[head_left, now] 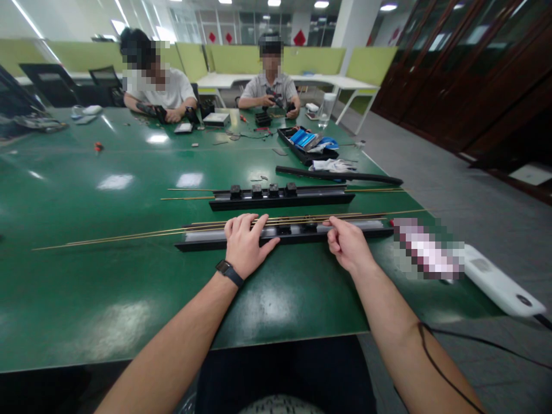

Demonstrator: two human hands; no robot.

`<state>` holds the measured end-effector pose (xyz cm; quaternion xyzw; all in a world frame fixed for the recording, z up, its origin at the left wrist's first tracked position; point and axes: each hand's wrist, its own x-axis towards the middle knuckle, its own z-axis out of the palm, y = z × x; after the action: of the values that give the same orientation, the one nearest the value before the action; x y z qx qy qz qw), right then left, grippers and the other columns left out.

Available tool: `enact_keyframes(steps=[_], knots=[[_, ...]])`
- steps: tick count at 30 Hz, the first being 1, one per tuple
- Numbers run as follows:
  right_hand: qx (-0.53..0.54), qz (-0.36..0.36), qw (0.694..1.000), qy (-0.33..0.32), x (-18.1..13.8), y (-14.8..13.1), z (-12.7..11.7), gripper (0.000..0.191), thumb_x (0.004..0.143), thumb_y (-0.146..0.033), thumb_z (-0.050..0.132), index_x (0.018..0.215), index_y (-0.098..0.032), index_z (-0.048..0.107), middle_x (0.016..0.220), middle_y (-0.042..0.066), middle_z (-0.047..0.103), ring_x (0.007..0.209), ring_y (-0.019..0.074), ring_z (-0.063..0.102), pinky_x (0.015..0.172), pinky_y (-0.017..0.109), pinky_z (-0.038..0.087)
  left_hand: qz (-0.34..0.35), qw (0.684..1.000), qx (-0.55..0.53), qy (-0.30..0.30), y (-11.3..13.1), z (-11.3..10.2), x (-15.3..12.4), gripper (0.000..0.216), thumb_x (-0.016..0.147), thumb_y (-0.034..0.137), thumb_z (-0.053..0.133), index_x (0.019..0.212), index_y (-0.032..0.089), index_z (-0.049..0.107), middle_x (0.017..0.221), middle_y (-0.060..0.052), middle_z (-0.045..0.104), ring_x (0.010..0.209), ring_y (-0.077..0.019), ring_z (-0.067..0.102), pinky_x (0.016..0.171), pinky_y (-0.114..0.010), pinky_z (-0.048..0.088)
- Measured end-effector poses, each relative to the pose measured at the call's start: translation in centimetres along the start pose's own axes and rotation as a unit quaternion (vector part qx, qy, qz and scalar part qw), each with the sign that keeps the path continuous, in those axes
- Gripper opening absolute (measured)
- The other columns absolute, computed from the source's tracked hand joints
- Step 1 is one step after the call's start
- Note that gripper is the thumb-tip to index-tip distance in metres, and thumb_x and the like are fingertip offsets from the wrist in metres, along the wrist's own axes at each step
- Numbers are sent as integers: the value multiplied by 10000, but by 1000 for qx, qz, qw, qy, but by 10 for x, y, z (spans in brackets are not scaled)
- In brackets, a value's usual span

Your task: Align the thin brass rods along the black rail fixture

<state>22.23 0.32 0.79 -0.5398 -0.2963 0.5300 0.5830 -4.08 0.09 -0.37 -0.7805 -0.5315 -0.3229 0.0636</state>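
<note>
A long black channel (207,246) with a pale lining lies in front of me. Thin brass-coloured rods (129,236) run lengthwise over it and stick out past both ends. My left hand (245,244), with a dark watch on the wrist, rests over the channel's left half, fingers spread. Over the right half, my right hand (347,241) has curled fingers, its fingertips closed at a rod; the exact grip is partly hidden. Small black blocks (309,226) sit inside the channel between my hands. Behind it lies a second black channel (282,200) with several black blocks and rods.
A black tube (338,175), white gloves (332,165) and a black tray (297,150) of blue packets lie farther back. At right are a blurred-out pink object (426,247) and a white power strip (500,282). Two people sit working across the green table (107,287).
</note>
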Motion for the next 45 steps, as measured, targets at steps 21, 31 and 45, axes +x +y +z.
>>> enact_keyframes(steps=[21,31,45], knots=[[-2,2,1000,-7,1,2,0,309,791,-436,778,844,-155,663,436,-48,509,303,53,323,299,168,174,3,1000,4,-1,-1,1,-1,548,888,555,681,1344,256,625,1307,-129,636,1250,-325,533,1080,-507,326],[-9,12,1000,-20,-3,-1,2,331,786,-435,790,847,-128,680,439,-45,510,305,44,323,296,158,168,2,1000,8,0,0,0,0,549,888,558,684,1342,255,627,1303,-130,639,1247,-321,535,1082,-504,319],[2,13,1000,-14,-1,-1,1,292,788,-404,766,832,-126,688,427,-46,502,299,45,310,300,165,165,1,1000,12,1,-1,3,0,556,883,562,687,1346,259,628,1304,-124,640,1243,-322,538,1079,-496,326]])
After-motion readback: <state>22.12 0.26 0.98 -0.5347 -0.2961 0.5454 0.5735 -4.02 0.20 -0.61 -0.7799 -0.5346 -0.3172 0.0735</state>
